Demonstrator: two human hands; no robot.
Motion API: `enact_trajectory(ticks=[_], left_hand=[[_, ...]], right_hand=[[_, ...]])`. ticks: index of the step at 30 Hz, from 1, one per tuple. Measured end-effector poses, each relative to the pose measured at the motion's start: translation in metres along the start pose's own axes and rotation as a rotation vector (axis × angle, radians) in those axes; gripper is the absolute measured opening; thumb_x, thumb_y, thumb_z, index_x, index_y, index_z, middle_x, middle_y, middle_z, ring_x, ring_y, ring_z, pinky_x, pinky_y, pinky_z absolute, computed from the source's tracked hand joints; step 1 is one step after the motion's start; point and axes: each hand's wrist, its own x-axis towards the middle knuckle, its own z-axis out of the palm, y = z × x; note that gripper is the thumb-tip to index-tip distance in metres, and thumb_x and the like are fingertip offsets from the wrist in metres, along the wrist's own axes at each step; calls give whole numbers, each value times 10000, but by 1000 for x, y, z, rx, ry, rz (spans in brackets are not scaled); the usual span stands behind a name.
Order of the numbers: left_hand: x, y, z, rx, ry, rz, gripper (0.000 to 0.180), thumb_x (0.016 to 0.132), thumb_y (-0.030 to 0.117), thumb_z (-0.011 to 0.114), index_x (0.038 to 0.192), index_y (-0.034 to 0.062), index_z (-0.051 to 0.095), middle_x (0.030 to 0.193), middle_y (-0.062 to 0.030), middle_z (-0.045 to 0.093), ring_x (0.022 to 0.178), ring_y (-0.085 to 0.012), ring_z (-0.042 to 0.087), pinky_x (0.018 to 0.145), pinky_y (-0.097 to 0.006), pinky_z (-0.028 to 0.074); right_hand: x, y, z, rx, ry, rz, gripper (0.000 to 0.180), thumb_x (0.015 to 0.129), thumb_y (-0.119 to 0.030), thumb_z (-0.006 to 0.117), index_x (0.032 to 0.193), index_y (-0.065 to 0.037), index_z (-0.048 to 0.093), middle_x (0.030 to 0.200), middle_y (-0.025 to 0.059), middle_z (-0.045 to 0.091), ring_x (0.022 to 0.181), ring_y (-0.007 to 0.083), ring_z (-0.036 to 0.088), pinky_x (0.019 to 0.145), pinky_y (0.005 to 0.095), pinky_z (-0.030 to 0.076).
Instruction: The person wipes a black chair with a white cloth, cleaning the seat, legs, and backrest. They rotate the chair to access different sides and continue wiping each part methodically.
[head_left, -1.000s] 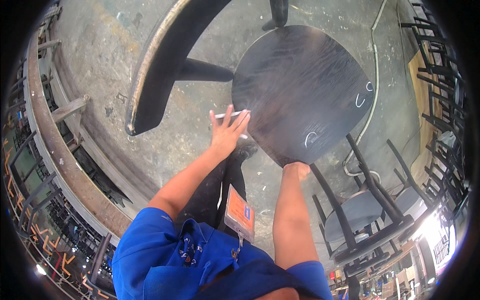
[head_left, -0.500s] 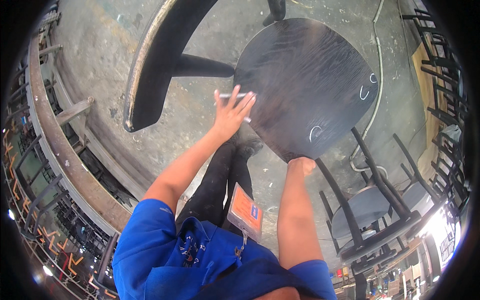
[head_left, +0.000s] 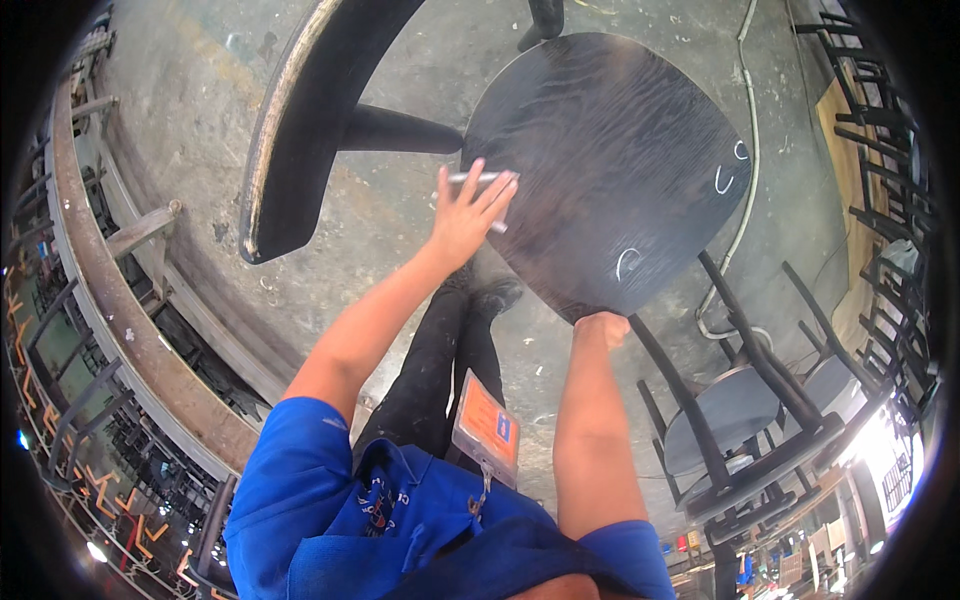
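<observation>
A pale hose [head_left: 754, 120] curves across the grey floor [head_left: 350, 220].

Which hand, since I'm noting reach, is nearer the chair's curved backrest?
Left. The left hand is at the left edge of the seat, across a gap to the right of the backrest. The right hand is at the seat's near edge, farther right.

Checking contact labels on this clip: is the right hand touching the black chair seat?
Touching. The head view shows the right hand closed over the near corner of the black chair seat, with no visible gap between them.
</observation>
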Motion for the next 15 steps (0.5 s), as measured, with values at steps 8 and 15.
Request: enact_trajectory(ticks=[8,15], left_hand=[[2,7,8,-28,-14,27,581,819,97,537,1384,210,465,1481,50,390,1338,-284,361,995,-573,292],[-62,15,6,-33,-107,3,644,781,63,546,1402,204,452,1472,24,402,1369,-288,331,1046,-566,232]], right_hand=[[27,13,14,-296,16,-98,391,925,-254,397,1014,60,613,1059,231,652,914,355,673,794,448,560],[72,42,43,-365,54,-174,150,915,-74,476,995,16,567,1028,174,657,909,313,685,704,411,598]])
